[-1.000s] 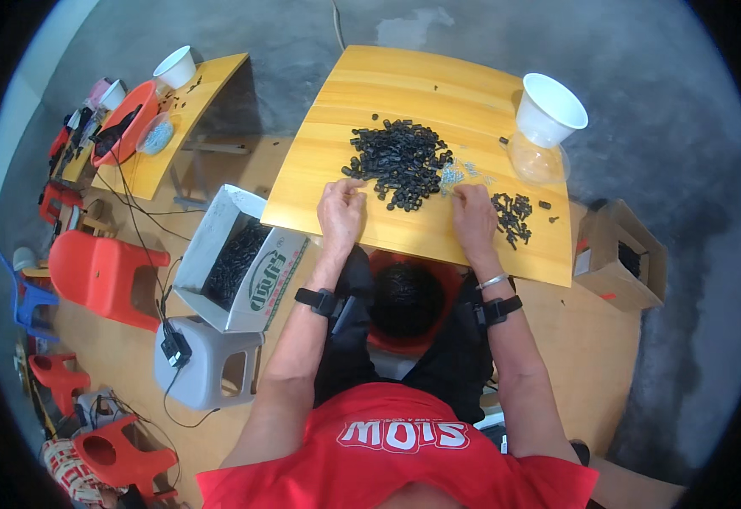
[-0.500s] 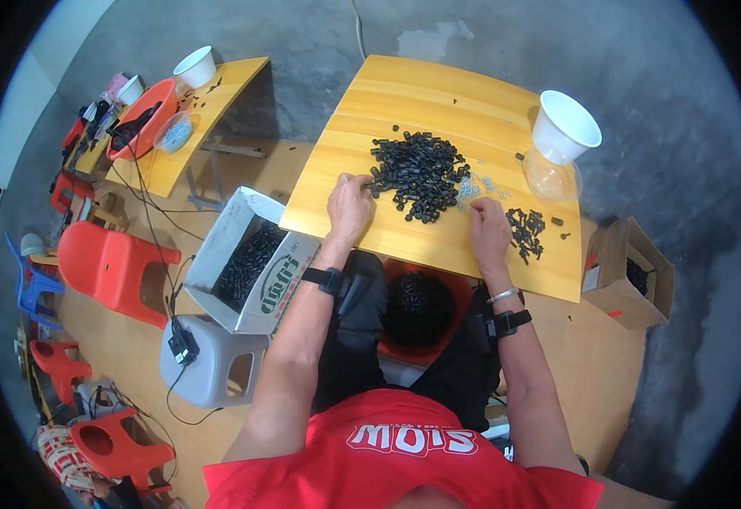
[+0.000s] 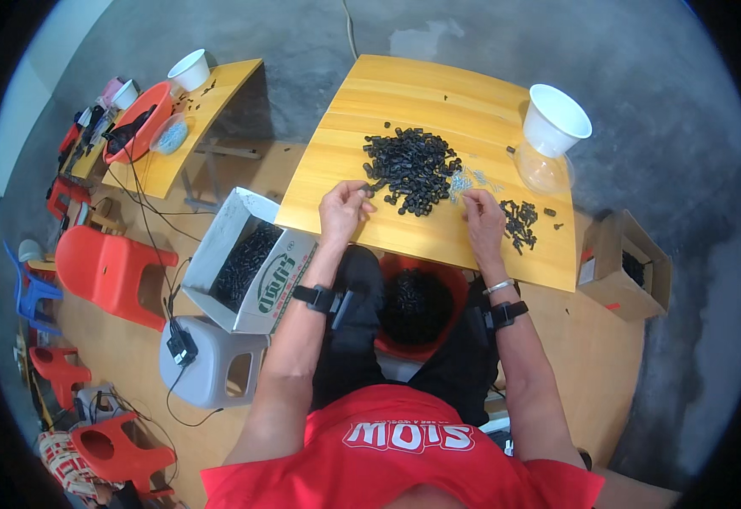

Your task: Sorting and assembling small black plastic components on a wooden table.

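One black piece [image 3: 369,192] between near-closed left fingers [image 3: 353,186]

From my head, the wide fisheye looks steeply down: my shirt [image 3: 404,471] near at the lower edge, my hands [image 3: 341,212] and the surface [image 3: 472,106] farther out, the grey wall [image 3: 506,47] beyond.

The tabletop [image 3: 425,93] looks smooth wood, the black pieces [image 3: 413,170] plastic, the silvery bits [image 3: 458,184] metallic.
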